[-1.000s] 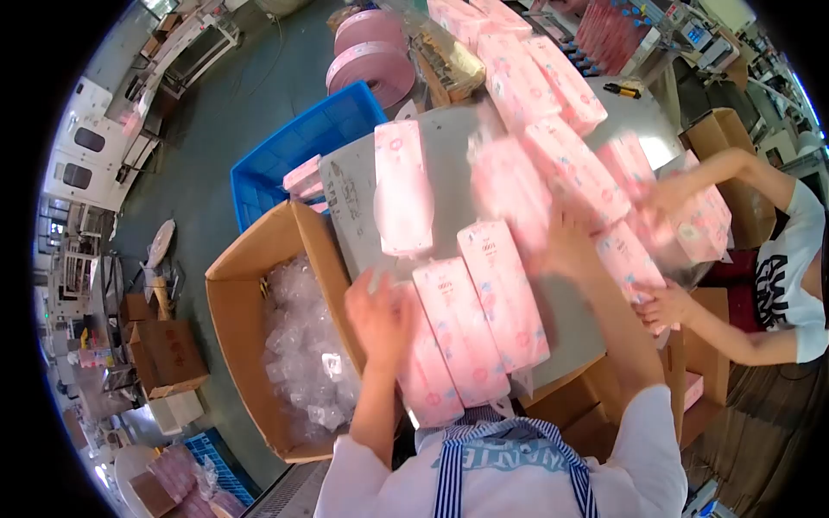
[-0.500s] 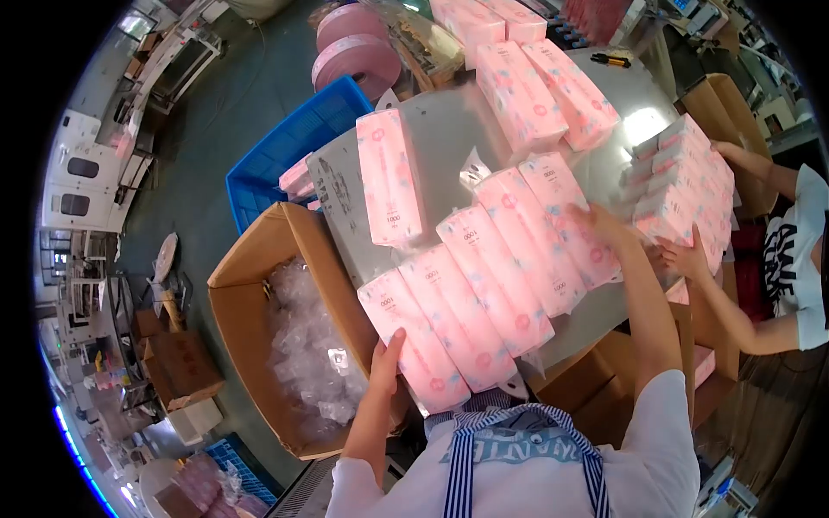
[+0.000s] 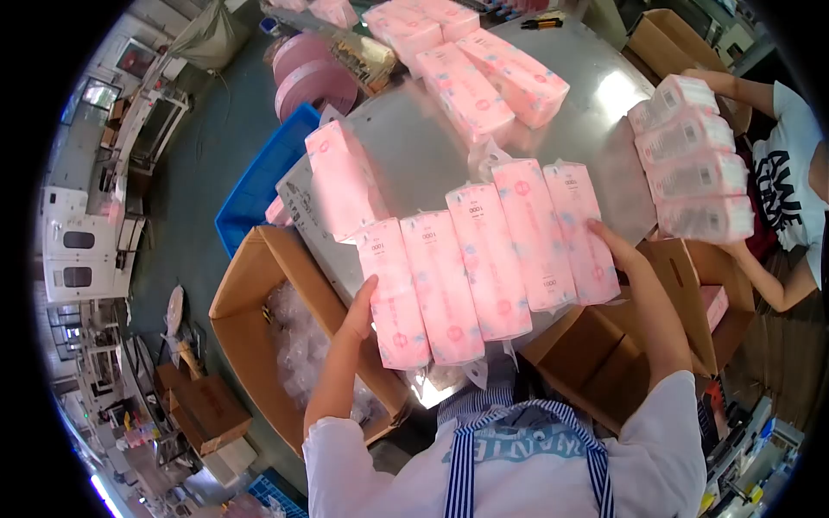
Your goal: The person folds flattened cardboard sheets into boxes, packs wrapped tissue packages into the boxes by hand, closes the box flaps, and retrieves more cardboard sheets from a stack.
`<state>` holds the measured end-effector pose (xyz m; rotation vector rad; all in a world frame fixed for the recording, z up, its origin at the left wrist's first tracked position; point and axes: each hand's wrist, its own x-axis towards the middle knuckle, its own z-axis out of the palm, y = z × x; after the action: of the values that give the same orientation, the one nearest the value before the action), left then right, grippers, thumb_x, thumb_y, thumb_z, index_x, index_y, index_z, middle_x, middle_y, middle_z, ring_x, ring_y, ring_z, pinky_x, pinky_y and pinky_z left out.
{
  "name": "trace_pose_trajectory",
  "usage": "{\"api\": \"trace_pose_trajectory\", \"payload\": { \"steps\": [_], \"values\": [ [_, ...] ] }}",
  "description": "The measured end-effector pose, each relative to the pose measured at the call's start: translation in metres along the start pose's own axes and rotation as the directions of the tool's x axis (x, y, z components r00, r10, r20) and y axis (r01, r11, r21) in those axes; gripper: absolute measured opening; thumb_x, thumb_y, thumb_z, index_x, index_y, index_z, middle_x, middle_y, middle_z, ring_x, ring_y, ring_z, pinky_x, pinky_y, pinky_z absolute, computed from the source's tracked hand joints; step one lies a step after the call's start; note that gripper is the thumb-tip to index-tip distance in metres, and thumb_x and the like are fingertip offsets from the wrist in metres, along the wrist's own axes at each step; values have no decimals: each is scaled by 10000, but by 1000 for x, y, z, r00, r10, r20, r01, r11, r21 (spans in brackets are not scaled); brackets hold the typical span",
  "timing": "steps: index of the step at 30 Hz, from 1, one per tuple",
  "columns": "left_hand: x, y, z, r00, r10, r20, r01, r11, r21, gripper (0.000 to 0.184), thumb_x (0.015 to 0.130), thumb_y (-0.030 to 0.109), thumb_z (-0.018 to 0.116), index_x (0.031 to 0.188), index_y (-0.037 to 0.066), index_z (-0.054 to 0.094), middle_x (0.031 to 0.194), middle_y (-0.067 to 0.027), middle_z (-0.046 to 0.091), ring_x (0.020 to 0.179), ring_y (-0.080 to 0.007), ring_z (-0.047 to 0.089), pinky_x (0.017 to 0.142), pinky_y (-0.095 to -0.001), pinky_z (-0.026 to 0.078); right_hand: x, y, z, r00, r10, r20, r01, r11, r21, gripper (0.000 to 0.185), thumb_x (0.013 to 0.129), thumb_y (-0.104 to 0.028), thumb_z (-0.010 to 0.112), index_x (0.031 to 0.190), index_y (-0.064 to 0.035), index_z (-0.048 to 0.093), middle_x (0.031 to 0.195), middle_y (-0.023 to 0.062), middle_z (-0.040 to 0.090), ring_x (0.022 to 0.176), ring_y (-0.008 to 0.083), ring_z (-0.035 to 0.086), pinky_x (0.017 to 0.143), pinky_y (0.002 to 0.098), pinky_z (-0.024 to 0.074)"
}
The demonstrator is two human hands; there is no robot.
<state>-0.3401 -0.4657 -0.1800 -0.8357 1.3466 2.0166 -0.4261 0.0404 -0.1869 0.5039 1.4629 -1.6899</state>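
Note:
Several pink packs of tissues [image 3: 488,268] stand side by side in a row near the table's front edge. My left hand [image 3: 360,312] presses against the outer side of the leftmost pack, thumb toward its top. At the opposite end, my right hand [image 3: 611,248] grips the outer side of the rightmost pack. The row is held between both hands, and some fingers are hidden behind the packs. A single tissue pack [image 3: 344,179] lies just beyond the row's left end, close to it.
More tissue packs [image 3: 466,91] lie farther back on the metal table [image 3: 401,129]. A carton of clear plastic [image 3: 250,298] stands left, beside a blue crate [image 3: 250,194]. An open carton [image 3: 596,363] is at front right. At right, a co-worker's hands hold bundled packs [image 3: 691,164].
The row has turned and its packs now sit closer and more evenly, with both hands still at its ends. The co-worker's bundle has been turned and raised. My view has shifted.

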Motion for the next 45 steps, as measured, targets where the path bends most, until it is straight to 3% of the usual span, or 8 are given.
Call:
{"api": "trace_pose_trajectory", "payload": {
  "steps": [11, 19, 22, 25, 31, 35, 38, 45],
  "values": [
    [-34, 16, 12, 980, -7, 198, 23, 997, -79, 655, 860, 530, 452, 1285, 32, 446, 1234, -119, 544, 1105, -253, 536, 964, -366, 418, -100, -7, 26, 985, -132, 109, 102, 964, 245, 680, 874, -494, 511, 1353, -35, 362, 1296, 110, 486, 1131, 205, 506, 965, 355, 418],
    [-70, -8, 164, 908, -191, 374, 55, 937, 344, 631, 863, 526, 447, 1257, 34, 474, 1211, -120, 560, 1080, -255, 552, 956, -392, 424, -321, 96, -70, 995, 24, -93, -31, 997, -76, 454, 960, -358, 402, 1250, -17, 476, 1187, 75, 543, 1046, 136, 526, 883, 257, 434],
    [-52, -38, 238, 867, -281, 412, 27, 851, 525, 623, 864, 525, 445, 1246, 34, 484, 1203, -121, 565, 1071, -255, 559, 953, -402, 426, -341, 258, -195, 945, -320, -74, 219, 782, -583, 438, 954, -361, 422, 1224, -26, 500, 1153, 62, 556, 1004, 123, 537, 833, 249, 457],
    [-26, -82, 310, 820, -394, 415, 10, 734, 679, 615, 865, 523, 443, 1235, 35, 494, 1194, -121, 571, 1062, -256, 565, 950, -412, 428, -373, 305, -196, 970, 131, -203, -33, 905, 423, 396, 930, -337, 494, 1162, -18, 538, 1001, 83, 624, 856, 143, 594, 732, 273, 493],
    [41, -192, 404, 681, -712, 171, 250, 445, 860, 445, 899, 394, 427, 1203, 84, 523, 1128, -106, 599, 973, -217, 609, 888, -369, 473, -312, 311, -196, 748, -195, -634, -359, 686, -633, 472, 700, -5, 507, 1172, 11, 508, 1033, 192, 585, 904, 315, 595, 786, 381, 492],
    [133, -299, 387, 945, -319, 73, -14, 182, 983, 315, 888, 268, 424, 1017, 54, 616, 992, -152, 648, 840, -275, 646, 746, -435, 508, -249, 351, -206, 617, -84, -783, -501, 726, -472, 505, 831, -292, 591, 1258, -55, 465, 1305, 172, 444, 1102, 387, 514, 901, 420, 448],
    [119, -309, 370, 816, -367, 446, -570, -633, 524, 324, 844, 201, 452, 1012, 4, 647, 1004, -182, 646, 975, -314, 609, 882, -476, 445, -267, 325, -166, 637, 6, -771, -603, 627, -493, 535, 822, -352, 590, 1263, -75, 466, 1316, 154, 440, 1136, 371, 492, 901, 422, 447],
    [-1, -293, 393, 627, -112, 771, -697, -522, 491, 515, 737, 296, 626, 1208, 109, 534, 1164, -142, 555, 1043, -352, 539, 852, -439, 443, -233, 362, -108, 764, -495, -412, -58, 584, -809, 524, 741, -286, 651, 1223, -141, 505, 1227, 171, 468, 1152, 334, 444, 923, 453, 401]
  ]
}}
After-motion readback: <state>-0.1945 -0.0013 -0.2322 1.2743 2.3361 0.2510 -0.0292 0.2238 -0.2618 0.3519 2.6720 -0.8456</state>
